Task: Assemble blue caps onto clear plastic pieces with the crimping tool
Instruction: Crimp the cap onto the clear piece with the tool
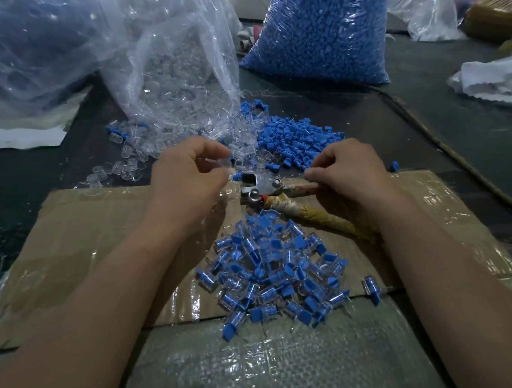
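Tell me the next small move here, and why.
Probably ease the left hand rightward so that its pinched clear piece seats in the head of the crimping tool. The piece hangs just beside that head, a blue cap seems to wait there, and the right hand grips the tool's handle, ready to squeeze.

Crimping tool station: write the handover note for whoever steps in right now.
Left hand pinches a clear piece just left of the tool head.
Right hand grips the upper handle of the crimping tool, which lies on the cardboard.
Supplies: loose blue caps and loose clear pieces lie behind the tool; bag of blue caps and bag of clear pieces farther back.
Done: pile of assembled pieces between the forearms.
Left: crimp this piece, then work through the loose stock.
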The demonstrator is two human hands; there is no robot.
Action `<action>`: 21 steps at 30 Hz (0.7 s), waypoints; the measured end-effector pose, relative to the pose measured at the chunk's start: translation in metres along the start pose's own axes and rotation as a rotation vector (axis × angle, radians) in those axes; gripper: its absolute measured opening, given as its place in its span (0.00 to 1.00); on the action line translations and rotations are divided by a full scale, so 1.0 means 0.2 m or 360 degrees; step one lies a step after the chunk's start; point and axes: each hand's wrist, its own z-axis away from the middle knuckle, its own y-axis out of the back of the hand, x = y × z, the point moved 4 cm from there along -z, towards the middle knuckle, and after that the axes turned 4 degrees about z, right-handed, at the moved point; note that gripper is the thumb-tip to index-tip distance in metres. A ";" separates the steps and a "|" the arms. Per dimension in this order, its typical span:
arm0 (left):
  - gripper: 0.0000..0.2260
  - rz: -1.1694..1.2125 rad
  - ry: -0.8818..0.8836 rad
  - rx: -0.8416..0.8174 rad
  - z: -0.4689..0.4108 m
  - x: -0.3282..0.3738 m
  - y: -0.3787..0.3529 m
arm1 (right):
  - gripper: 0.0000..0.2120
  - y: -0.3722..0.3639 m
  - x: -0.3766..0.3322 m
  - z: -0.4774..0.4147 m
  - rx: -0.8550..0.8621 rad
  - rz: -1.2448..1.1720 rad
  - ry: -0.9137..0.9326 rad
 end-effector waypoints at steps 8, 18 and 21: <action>0.14 0.0313 0.0155 -0.0036 0.00 0.00 0.01 | 0.06 0.03 -0.01 0.00 0.0143 -0.0015 0.0041; 0.11 0.0485 0.0143 -0.0181 0.00 0.01 0.00 | 0.09 0.10 -0.13 0.13 0.0298 -0.0668 0.0175; 0.11 0.0367 0.0057 -0.0209 0.01 0.02 -0.02 | 0.10 0.09 -0.20 0.18 0.0305 -0.0784 0.0348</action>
